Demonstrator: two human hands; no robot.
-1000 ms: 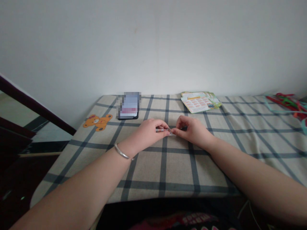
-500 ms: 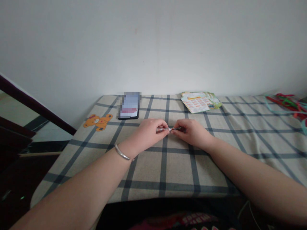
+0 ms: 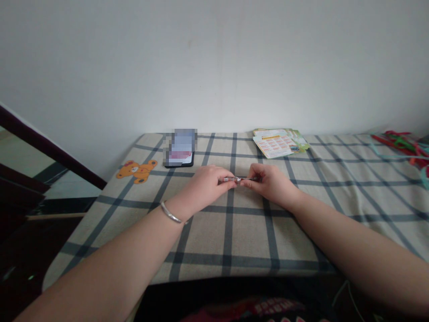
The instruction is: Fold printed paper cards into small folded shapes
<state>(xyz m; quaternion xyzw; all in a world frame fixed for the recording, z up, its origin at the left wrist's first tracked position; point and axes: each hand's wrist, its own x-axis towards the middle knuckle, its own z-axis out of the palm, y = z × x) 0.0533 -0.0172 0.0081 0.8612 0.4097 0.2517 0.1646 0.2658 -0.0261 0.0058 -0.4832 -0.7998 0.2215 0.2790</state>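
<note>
My left hand (image 3: 209,184) and my right hand (image 3: 271,182) meet over the middle of a checked tablecloth (image 3: 234,228). Both pinch the ends of a thin rolled paper strip (image 3: 240,179), printed in red and white, held level just above the cloth. The fingers of each hand are curled tight round it. A silver bangle (image 3: 169,213) sits on my left wrist.
A black phone (image 3: 180,148) lies at the back left, beside an orange bear print (image 3: 136,171) on the cloth. Printed leaflets (image 3: 279,143) are stacked at the back centre-right. Red and green strips (image 3: 404,145) pile at the far right. A white wall rises behind the table.
The strip between my fingers has become thinner and longer, and my right hand has drawn slightly to the right. My arms have stayed where they were.
</note>
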